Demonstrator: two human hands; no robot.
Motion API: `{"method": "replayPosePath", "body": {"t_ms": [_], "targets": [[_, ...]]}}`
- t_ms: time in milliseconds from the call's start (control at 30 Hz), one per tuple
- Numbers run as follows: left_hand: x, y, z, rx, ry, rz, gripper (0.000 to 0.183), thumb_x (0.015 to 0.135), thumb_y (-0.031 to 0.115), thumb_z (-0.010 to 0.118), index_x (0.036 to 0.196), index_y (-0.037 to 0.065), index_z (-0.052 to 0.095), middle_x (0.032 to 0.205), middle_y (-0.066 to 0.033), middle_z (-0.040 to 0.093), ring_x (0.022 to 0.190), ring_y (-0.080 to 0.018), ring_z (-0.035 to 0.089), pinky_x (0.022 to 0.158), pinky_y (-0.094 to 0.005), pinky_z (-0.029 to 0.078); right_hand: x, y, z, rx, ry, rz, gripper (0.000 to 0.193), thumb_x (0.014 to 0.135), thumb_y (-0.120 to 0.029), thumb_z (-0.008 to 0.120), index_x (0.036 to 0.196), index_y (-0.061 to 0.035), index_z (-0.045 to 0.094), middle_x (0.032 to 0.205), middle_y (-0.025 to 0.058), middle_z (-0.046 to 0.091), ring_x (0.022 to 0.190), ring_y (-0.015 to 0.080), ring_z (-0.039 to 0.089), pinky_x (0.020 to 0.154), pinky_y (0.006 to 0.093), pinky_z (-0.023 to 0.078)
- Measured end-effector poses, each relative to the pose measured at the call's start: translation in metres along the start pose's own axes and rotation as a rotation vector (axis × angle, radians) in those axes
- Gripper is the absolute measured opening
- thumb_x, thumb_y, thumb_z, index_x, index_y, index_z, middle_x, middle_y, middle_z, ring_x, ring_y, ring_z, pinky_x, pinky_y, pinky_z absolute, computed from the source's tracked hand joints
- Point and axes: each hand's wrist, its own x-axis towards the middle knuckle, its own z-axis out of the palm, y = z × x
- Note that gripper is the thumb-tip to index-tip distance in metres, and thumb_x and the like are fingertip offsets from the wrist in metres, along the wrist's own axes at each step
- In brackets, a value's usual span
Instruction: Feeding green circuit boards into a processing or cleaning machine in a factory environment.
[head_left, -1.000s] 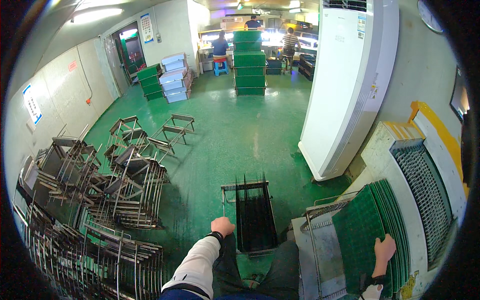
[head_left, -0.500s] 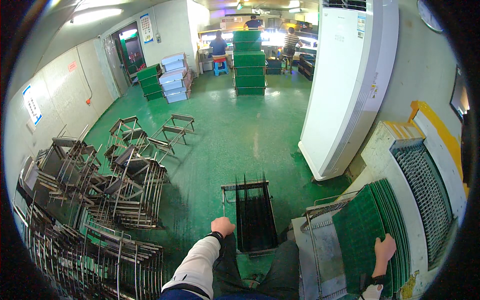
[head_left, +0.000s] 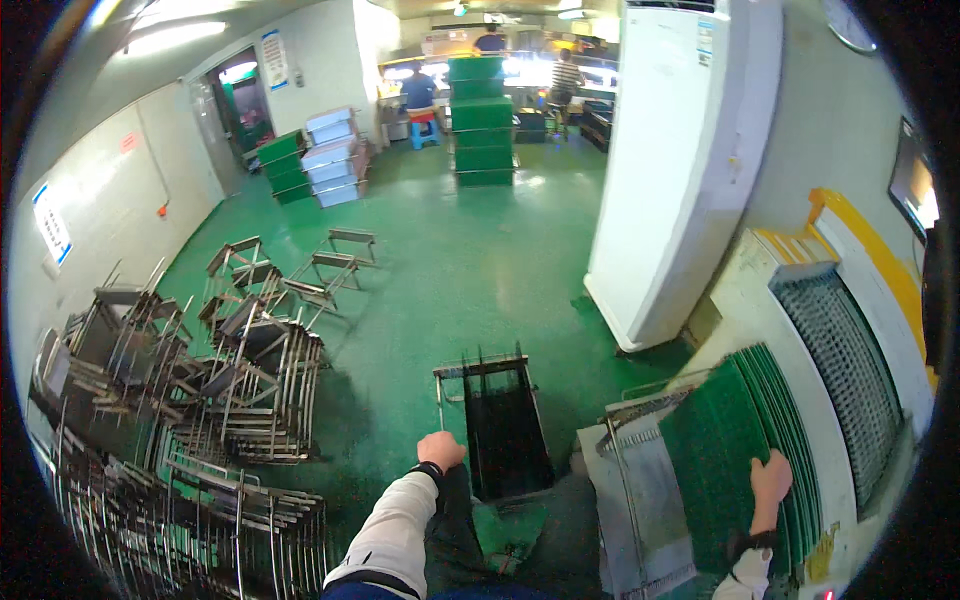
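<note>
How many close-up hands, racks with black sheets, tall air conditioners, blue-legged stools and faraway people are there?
Left hand and right hand: 2
Rack with black sheets: 1
Tall air conditioner: 1
Stool: 1
Faraway people: 3
Total: 8

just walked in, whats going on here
A person's right hand touches a row of thin green rectangular panels on the right. Their curled left hand is by the left rail of a grey metal rack holding thin black panels. Whether either hand grips anything is unclear. More metal racks are piled at left.
</note>
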Motion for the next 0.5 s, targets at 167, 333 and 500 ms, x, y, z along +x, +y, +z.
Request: {"method": "replayPosePath", "body": {"t_ms": [167,333,500], "targets": [[0.015,0.013,0.012,-0.017,0.003,0.077,0.039,0.073,0.035,0.059,0.091,0.003,0.072,0.096,-0.0205,0.069,0.091,-0.0391,0.066,0.081,-0.0459,0.053,-0.001,0.016,0.0,0.083,0.017,-0.084,0.038,0.076,-0.036,0.071,0.099,-0.0048,0.066,0.088,0.0212,0.067,0.086,0.0412,0.064,0.074,0.0511,0.05],[0.028,-0.038,0.033,-0.076,0.076,0.119,0.042,0.073,0.041,0.063,0.088,0.002,0.069,0.091,-0.0205,0.068,0.087,-0.0401,0.064,0.079,-0.0488,0.051,0.017,-0.015,-0.038,0.143,-0.052,-0.192,0.042,0.076,-0.036,0.07,0.104,-0.0054,0.066,0.095,0.0216,0.066,0.094,0.0402,0.062,0.082,0.05,0.049],[0.028,-0.014,0.033,-0.098,0.126,0.164,0.039,0.071,0.036,0.064,0.083,-0.001,0.07,0.087,-0.0238,0.068,0.085,-0.042,0.065,0.079,-0.0492,0.052,0.016,0.022,-0.133,0.074,0.063,-0.142,0.043,0.074,-0.038,0.073,0.102,-0.006,0.067,0.096,0.0204,0.067,0.096,0.0396,0.062,0.082,0.0495,0.049]]}}
